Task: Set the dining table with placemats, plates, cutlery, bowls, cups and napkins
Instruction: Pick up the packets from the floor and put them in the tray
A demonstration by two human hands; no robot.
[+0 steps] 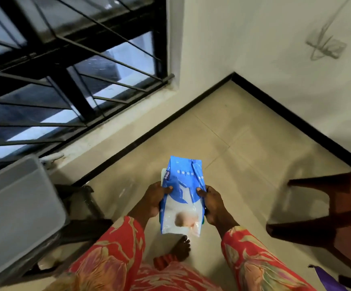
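A blue and white plastic pack of tissues or wipes [182, 196] is held in front of me above the tiled floor, its long side pointing away from me. My left hand [154, 199] grips its left edge with the thumb on top. My right hand [211, 203] grips its right edge, thumb also on top. The dining table, plates, cutlery, bowls and cups are out of view.
A grey plastic bin [17, 208] on a dark stand sits at the left under a barred window [65, 66]. A dark wooden chair [327, 208] stands at the right. A purple item [327, 278] shows at the bottom right. My bare foot [180, 248] is on the floor.
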